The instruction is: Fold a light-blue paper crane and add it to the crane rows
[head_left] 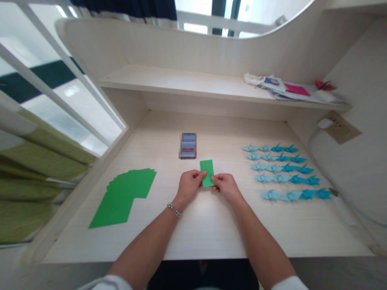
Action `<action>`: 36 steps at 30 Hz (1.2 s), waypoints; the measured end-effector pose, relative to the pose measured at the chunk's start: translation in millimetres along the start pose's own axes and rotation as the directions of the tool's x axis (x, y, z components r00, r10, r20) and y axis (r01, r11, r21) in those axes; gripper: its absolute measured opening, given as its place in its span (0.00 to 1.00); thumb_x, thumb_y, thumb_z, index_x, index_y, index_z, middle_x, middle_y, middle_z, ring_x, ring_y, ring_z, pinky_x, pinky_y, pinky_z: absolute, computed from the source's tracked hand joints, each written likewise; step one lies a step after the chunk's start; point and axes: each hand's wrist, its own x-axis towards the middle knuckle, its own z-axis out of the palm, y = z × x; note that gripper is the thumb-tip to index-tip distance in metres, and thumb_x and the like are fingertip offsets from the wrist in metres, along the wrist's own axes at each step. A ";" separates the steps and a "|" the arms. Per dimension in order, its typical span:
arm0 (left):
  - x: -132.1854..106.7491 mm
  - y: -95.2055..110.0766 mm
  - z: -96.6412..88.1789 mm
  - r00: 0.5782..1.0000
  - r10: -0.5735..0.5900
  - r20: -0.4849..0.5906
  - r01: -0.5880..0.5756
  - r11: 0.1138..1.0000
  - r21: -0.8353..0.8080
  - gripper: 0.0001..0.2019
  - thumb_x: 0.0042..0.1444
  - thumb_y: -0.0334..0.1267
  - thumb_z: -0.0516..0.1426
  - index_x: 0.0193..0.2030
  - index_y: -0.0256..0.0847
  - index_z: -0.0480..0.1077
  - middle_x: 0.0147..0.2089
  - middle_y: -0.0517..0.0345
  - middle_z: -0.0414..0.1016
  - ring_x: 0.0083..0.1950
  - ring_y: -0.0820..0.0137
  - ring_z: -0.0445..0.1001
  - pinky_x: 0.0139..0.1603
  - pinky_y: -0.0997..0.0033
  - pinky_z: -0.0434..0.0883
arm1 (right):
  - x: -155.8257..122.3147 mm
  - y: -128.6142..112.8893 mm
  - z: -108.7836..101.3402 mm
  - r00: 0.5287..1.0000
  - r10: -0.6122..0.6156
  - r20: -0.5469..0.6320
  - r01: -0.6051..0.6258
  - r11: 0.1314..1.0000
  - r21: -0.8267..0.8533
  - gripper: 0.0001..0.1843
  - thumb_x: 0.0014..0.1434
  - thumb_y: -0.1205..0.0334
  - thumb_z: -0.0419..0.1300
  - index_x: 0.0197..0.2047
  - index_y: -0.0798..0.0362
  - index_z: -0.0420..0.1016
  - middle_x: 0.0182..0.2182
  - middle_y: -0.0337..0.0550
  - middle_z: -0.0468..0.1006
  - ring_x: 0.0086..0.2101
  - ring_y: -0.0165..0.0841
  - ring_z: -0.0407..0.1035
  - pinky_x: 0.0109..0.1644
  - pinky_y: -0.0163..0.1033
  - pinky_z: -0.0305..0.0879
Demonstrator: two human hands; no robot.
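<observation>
A green paper rectangle [207, 166], apparently folded, is held upright between my two hands just above the desk. My left hand [191, 184] pinches its left edge, thumb on the front face. On the right edge, my right hand [226, 186] grips low down, its thumb also in front. The other fingers are curled behind the paper and partly hidden. To the left lies a fanned stack of green paper sheets [123, 193]. Several rows of folded blue paper cranes [284, 168], light to darker blue, sit on the right.
A phone-like object with a blurred screen [188, 146] lies behind my hands on the desk [193, 237]. Above runs a shelf [181, 82] with papers [298, 89] at its right. A white charger [325, 123] is plugged into the right wall, its cable trailing along the desk's right side.
</observation>
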 end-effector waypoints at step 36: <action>13.4 -9.0 -5.2 0.975 -0.147 -0.166 0.071 0.915 -0.398 0.22 0.40 0.44 0.65 0.41 0.33 0.72 0.25 0.55 0.76 0.26 0.71 0.72 0.27 0.74 0.68 | -4.5 -12.0 -7.2 0.999 0.011 0.044 -0.011 1.000 -0.015 0.16 0.46 0.51 0.62 0.25 0.57 0.73 0.15 0.36 0.69 0.17 0.26 0.60 0.22 0.32 0.56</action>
